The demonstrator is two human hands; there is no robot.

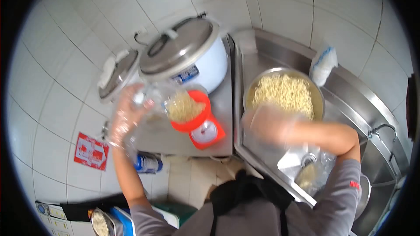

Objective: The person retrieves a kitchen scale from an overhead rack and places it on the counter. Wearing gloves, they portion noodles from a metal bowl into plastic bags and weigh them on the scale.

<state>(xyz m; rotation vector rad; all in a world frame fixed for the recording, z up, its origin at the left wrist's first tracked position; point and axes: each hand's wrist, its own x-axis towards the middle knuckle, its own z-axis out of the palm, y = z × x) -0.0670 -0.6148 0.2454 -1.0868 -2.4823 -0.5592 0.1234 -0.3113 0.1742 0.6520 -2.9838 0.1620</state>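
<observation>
My left hand (124, 116), in a clear plastic glove, grips the mouth of a clear plastic bag (159, 92). Pale noodles (186, 108) fill the bag's lower part, which rests on the red pan of a small kitchen scale (204, 132). My right hand (269, 122) is smeared by motion at the near rim of a large metal bowl (323, 105); its fingers cannot be made out. Curly yellow noodles (282, 91) are heaped inside that bowl.
Behind the scale stands a large white cooker (210, 61) with a metal lid, beside a smaller one (120, 76). The bowl sits at the steel sink (345, 113). Another clear bag with something pale (307, 175) lies near the drain. A white packet (323, 66) stands behind the bowl.
</observation>
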